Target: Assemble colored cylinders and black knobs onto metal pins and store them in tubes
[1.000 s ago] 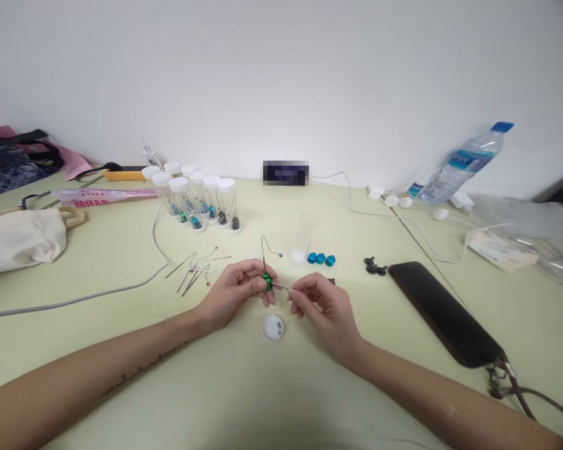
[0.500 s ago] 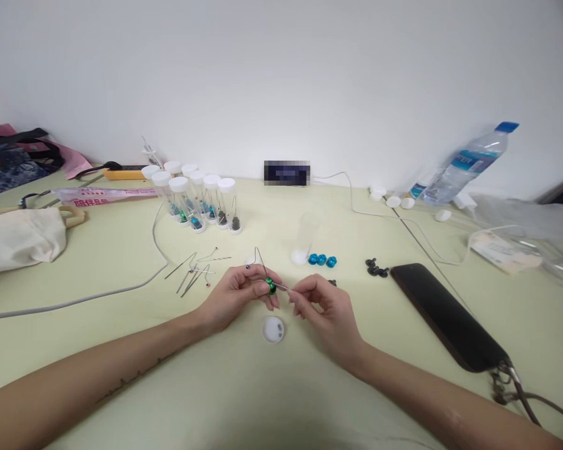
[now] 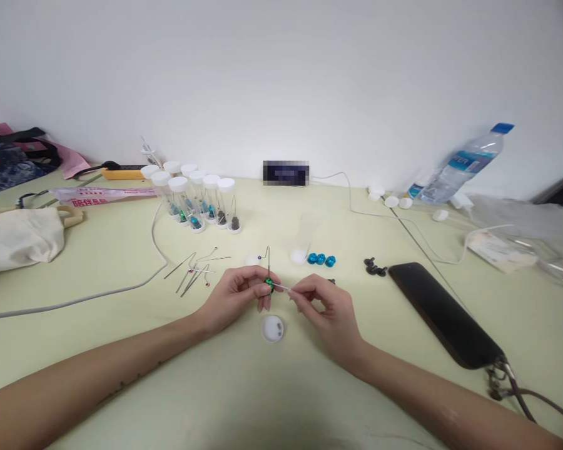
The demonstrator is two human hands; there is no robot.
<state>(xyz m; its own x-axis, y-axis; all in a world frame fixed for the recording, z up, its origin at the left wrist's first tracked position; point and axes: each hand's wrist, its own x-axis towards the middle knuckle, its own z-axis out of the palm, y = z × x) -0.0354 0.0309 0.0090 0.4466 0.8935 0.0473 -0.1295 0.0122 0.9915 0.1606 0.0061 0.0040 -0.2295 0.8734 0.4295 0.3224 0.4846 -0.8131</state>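
Note:
My left hand (image 3: 237, 292) pinches a small shiny green knob-like part (image 3: 269, 286) between thumb and fingers. A thin bent metal rod (image 3: 269, 259) stands up out of that part, with a small dark bead at its crooked end. From the right, my right hand (image 3: 326, 312) grips a slim straight metal tool (image 3: 281, 287) between thumb and fingertips, its far end against the green part's side. Whether the tip is inside a hole is too small to tell. Just below the hands lies a white cap (image 3: 273, 329) holding a few tiny dark pieces.
Loose bent rods (image 3: 192, 273) lie left of my hands. Capped clear tubes (image 3: 196, 206) stand behind them. Three blue parts (image 3: 321, 259) sit beside a clear tube (image 3: 304, 240). Black parts (image 3: 374, 267), a phone (image 3: 445, 315) and a leaning water bottle (image 3: 466, 165) are at right.
The bent rod in the green part has turned from leaning left to nearly upright, and its beaded end has swung. The right hand's tool stays at the green part.

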